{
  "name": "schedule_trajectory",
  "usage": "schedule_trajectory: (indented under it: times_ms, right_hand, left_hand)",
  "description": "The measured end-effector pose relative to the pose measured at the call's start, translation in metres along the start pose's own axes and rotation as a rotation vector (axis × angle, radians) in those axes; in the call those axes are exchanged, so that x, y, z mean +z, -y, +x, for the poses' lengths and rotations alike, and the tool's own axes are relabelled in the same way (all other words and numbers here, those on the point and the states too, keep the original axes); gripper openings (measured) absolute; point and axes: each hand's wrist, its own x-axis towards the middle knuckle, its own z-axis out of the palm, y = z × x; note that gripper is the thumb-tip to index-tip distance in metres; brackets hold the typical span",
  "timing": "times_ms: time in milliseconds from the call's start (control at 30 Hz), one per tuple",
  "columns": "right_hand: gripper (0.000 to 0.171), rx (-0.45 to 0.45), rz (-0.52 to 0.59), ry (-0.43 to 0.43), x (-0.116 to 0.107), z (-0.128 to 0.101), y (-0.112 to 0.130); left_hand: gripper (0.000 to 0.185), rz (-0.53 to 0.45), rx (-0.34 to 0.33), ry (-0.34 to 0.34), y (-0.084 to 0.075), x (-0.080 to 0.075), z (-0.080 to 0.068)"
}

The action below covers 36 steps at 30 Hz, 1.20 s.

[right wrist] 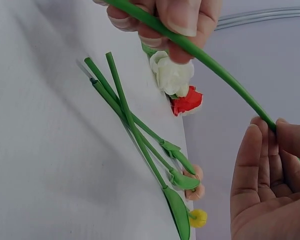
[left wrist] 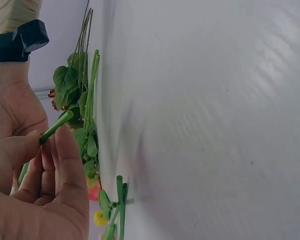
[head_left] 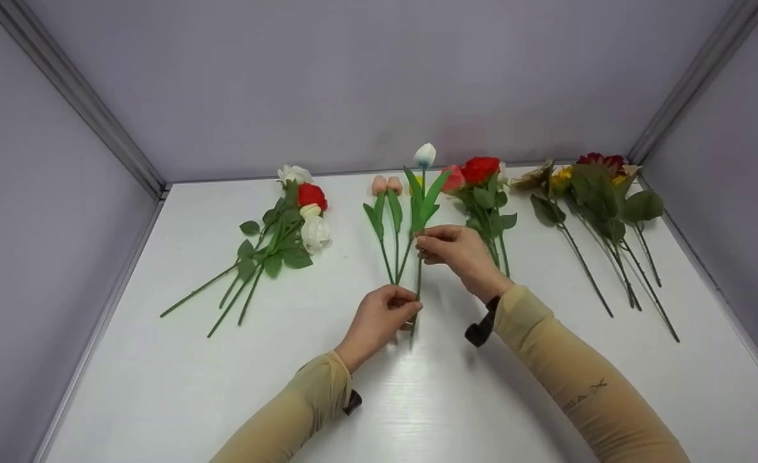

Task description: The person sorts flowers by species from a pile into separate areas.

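Note:
A white tulip (head_left: 425, 155) with a bluish base and a green stem (right wrist: 210, 62) is held upright above the table in the head view. My left hand (head_left: 382, 315) pinches its stem near the lower end, which pokes out past the fingertips in the left wrist view. Higher up, just below the leaves, my right hand (head_left: 459, 254) pinches the same stem between thumb and fingers. Behind the held flower, two pink tulips (head_left: 379, 186) and a yellow tulip (right wrist: 199, 218) lie on the table, their stems crossing near the cut ends.
On the left of the white table (head_left: 179, 386) lies a bunch of white roses (head_left: 316, 233) and a red rose (head_left: 313, 195). Red roses (head_left: 481, 170) lie right of the tulips. Sunflower-like and dark red flowers (head_left: 601, 162) lie far right. Grey walls (head_left: 379, 83) enclose the table.

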Motion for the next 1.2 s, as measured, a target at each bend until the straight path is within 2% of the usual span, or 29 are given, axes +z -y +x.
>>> schedule_trajectory:
  times_ms: [200, 333, 467, 633, 800, 1000, 1100, 1200]
  right_hand:
    - [0.034, -0.005, 0.014, -0.003, 0.002, 0.003, 0.0]
    - [0.036, -0.024, -0.089, -0.014, 0.0, 0.005, -0.001]
    - [0.039, -0.101, -0.316, -0.044, -0.004, 0.004, -0.005]
    - [0.043, -0.267, -0.736, -0.078, -0.011, -0.001, -0.012]
    - [0.053, -0.388, -1.046, -0.033, -0.016, -0.004, -0.02]
    - [0.061, -0.426, -1.254, 0.019, -0.018, -0.009, -0.029]
    - [0.062, -0.416, -1.313, 0.041, -0.018, -0.011, -0.032]
    - [0.062, -0.414, -1.327, 0.048, -0.019, -0.013, -0.034]
  left_hand:
    - [0.02, 0.007, 0.001, -0.019, -0.001, 0.002, 0.007]
    - [0.017, 0.021, -0.011, -0.033, -0.003, 0.002, 0.014]
    - [0.016, 0.059, -0.031, -0.057, -0.006, -0.001, 0.023]
    - [0.014, 0.132, -0.058, -0.093, -0.011, -0.008, 0.041]
    - [0.014, 0.205, -0.09, -0.119, -0.013, -0.013, 0.06]
    - [0.015, 0.255, -0.147, -0.113, -0.01, -0.014, 0.07]
    - [0.014, 0.27, -0.164, -0.106, -0.009, -0.013, 0.071]
    - [0.015, 0.277, -0.175, -0.101, -0.008, -0.012, 0.071]
